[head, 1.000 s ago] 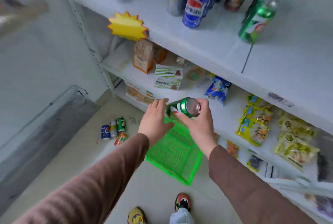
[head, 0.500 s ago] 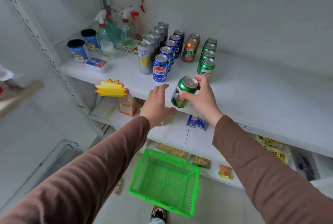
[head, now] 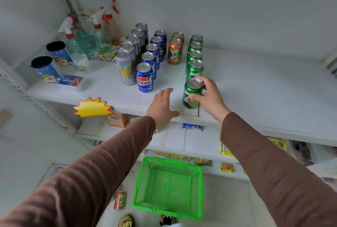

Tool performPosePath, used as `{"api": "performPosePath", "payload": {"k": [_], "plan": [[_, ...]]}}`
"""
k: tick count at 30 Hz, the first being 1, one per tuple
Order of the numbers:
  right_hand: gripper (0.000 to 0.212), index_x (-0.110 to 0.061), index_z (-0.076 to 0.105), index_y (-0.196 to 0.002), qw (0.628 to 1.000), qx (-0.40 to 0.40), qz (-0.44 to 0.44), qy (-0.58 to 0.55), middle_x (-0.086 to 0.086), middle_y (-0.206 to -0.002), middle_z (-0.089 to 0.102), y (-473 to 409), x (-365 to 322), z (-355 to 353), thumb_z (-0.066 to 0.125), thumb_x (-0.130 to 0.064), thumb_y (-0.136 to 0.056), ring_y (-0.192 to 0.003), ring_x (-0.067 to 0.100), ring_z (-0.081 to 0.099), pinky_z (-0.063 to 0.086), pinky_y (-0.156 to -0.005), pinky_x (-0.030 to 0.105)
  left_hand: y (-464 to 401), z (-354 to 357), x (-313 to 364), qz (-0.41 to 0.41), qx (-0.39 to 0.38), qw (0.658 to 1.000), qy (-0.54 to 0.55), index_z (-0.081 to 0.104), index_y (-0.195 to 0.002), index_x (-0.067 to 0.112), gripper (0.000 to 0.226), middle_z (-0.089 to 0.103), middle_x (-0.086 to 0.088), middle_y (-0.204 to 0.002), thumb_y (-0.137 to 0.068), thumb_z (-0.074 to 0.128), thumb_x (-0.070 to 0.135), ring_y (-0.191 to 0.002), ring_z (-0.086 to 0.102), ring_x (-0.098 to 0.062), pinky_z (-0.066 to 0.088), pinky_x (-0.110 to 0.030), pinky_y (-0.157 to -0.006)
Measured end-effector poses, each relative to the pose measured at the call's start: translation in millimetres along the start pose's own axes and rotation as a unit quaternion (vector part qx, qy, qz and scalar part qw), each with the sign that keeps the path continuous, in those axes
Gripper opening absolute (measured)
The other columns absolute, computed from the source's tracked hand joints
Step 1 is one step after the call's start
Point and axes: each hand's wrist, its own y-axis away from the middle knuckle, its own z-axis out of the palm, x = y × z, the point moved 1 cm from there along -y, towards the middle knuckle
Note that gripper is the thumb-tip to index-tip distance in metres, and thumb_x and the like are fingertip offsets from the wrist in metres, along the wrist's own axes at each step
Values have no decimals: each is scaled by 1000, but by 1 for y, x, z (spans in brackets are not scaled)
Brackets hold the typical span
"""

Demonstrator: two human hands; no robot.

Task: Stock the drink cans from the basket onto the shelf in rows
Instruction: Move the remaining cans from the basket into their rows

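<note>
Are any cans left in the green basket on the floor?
No. The green basket shows only bare mesh inside, while an orange can lies on the floor beside it.

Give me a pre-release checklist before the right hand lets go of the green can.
1. Green can upright on the shelf: ok.
2. In line with the green row, at its front: ok.
3. Base fully seated, clear of the shelf edge: cannot tell.
4. Right hand gripping the can: ok.
5. Left hand open, clear of the can: ok.
6. Basket emptied: ok; one orange can lies on the floor beside it.
</note>
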Motion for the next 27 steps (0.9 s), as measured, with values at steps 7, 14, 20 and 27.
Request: {"api": "performPosePath", "payload": {"k": [7, 14, 20, 27], "plan": [[80, -30, 35, -140, 992, 52, 32, -115, -10, -133, 50, 13, 17, 24, 83, -13, -78, -123, 12, 53, 46, -102, 27, -15, 11, -5, 12, -23, 1000, 7, 31, -146, 20, 90, 41, -5, -144, -73, 82, 30, -130, 40, -24, 39, -39, -107], [71, -14, 42, -122, 988, 124, 92, -21, 0, -112, 53, 14, 31, 55, 89, -29, -72, -110, 25, 50, 43, -85, 33, -25, 18, -9, 9, -36, 999, 7, 31, -146, 20, 89, 40, -5, -145, -74, 81, 28, -131, 39, -23, 39, -37, -108], [62, -10, 49, -121, 985, 145, 95, 0, 8, -119, 56, -5, 33, 54, 86, -28, -75, -114, 28, 47, 42, -91, 37, -35, 25, -6, 2, -38, 999, 12, 30, -147, 22, 89, 39, -4, -147, -74, 81, 28, -131, 39, -22, 40, -37, -108], [58, -8, 50, -122, 982, 162, 102, 6, 10, -121, 60, -16, 34, 56, 84, -28, -79, -114, 30, 50, 45, -93, 40, -42, 27, -4, -2, -37, 999, 16, 30, -147, 21, 89, 39, -5, -147, -74, 81, 27, -132, 39, -23, 40, -37, -109]]}}
